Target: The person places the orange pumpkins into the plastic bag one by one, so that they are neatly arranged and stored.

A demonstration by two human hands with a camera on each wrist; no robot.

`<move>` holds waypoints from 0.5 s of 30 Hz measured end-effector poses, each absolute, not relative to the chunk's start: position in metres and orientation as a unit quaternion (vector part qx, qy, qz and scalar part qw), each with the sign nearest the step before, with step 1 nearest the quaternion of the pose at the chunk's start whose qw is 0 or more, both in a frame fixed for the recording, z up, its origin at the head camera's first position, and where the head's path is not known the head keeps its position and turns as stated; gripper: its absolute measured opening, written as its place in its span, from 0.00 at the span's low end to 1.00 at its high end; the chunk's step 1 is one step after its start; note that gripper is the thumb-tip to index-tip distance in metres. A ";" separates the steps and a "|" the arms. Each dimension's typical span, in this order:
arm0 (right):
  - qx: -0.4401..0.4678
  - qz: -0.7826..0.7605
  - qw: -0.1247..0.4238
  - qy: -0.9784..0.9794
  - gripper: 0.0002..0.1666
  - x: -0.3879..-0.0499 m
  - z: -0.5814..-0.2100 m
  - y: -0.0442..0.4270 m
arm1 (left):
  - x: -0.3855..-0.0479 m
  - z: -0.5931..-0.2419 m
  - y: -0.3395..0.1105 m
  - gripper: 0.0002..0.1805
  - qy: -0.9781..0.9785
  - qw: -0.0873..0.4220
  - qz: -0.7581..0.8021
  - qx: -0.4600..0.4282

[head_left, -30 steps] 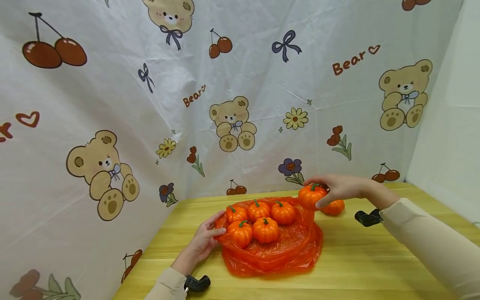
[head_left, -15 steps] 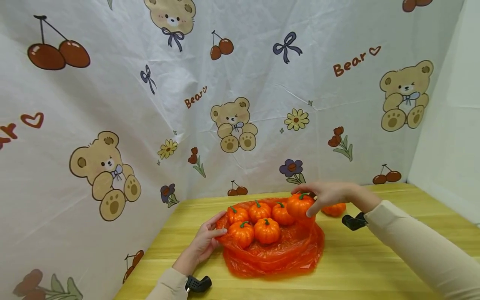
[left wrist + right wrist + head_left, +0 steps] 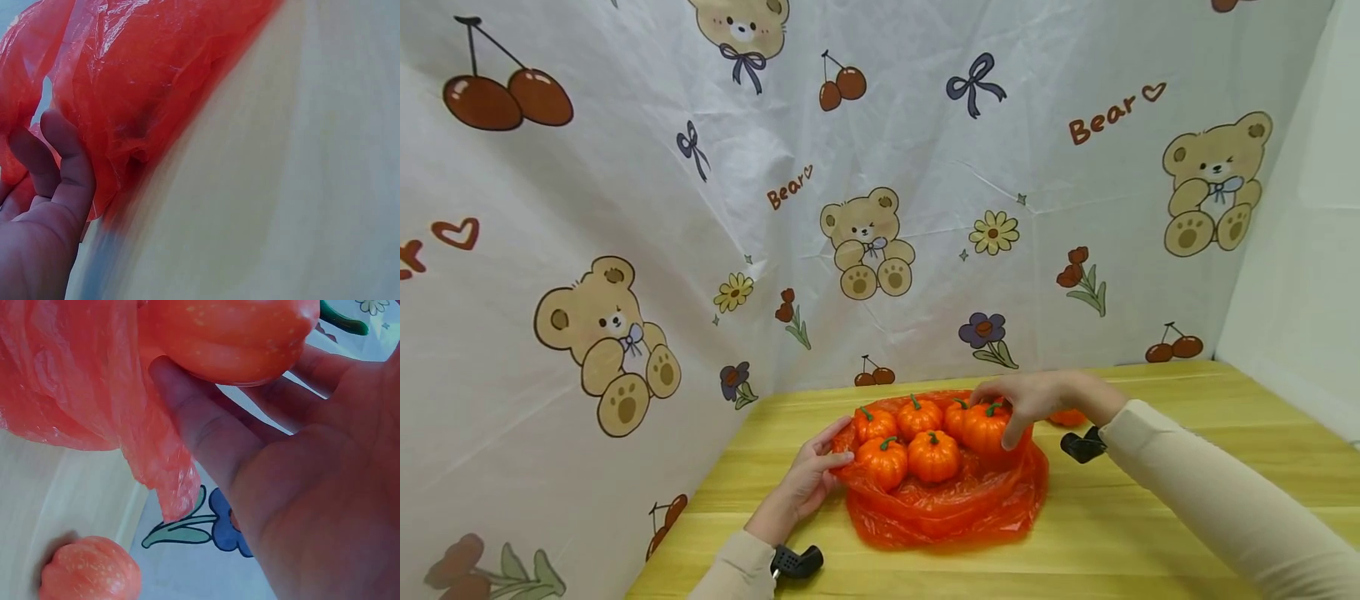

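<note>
An orange plastic bag (image 3: 940,527) lies spread on the table with its mouth up and several small orange pumpkins (image 3: 933,457) with green stems inside. At its left edge my left hand (image 3: 808,475) holds the rim; in the left wrist view the bag's film (image 3: 156,69) passes by the curled fingers (image 3: 69,153). My right hand (image 3: 1036,398) grips another pumpkin (image 3: 987,433) at the bag's right side, over the opening. From the right wrist view, that pumpkin (image 3: 237,344) sits between thumb and fingers, with bag film (image 3: 69,381) beside it.
One more pumpkin (image 3: 1067,417) lies on the wooden table (image 3: 1150,500) right of the bag, partly hidden by the right hand. A white cloth (image 3: 925,167) printed with bears hangs behind. Black wrist devices (image 3: 797,562) sit at both wrists.
The right hand has carried its pumpkin leftward and down, from above the bag's right edge to in among the others. The left hand keeps its hold on the rim.
</note>
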State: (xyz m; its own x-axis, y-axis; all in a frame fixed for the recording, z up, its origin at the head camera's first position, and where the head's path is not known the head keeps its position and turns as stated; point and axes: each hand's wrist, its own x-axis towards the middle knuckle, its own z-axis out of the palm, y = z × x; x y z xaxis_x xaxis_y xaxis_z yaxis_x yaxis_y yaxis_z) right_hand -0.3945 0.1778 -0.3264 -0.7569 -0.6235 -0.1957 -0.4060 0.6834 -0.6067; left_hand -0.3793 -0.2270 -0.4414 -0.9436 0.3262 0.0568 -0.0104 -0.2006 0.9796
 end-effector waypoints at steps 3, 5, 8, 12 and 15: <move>-0.276 -0.286 0.210 0.893 0.45 -0.394 -0.328 0.175 | -0.379 -0.440 -0.227 0.43 0.621 0.111 0.765 0.128; -0.268 -0.291 0.219 0.892 0.45 -0.394 -0.329 0.173 | -0.379 -0.439 -0.227 0.43 0.620 0.112 0.766 0.129; -0.253 -0.294 0.230 0.893 0.45 -0.393 -0.332 0.172 | -0.377 -0.438 -0.227 0.43 0.619 0.114 0.766 0.129; -0.245 -0.290 0.225 0.897 0.46 -0.394 -0.339 0.172 | -0.377 -0.438 -0.227 0.43 0.618 0.115 0.767 0.131; -0.247 -0.288 0.215 0.900 0.45 -0.396 -0.344 0.173 | -0.378 -0.439 -0.227 0.43 0.614 0.116 0.770 0.130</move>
State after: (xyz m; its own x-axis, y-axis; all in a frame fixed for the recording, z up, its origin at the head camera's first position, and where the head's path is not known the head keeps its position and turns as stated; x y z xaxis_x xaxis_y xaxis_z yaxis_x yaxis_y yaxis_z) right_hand -0.3962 0.1726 -0.3437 -0.7858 -0.5685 -0.2436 -0.3209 0.7115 -0.6252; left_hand -0.3781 -0.2275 -0.4390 -0.9395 0.3378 0.0573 -0.0189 -0.2183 0.9757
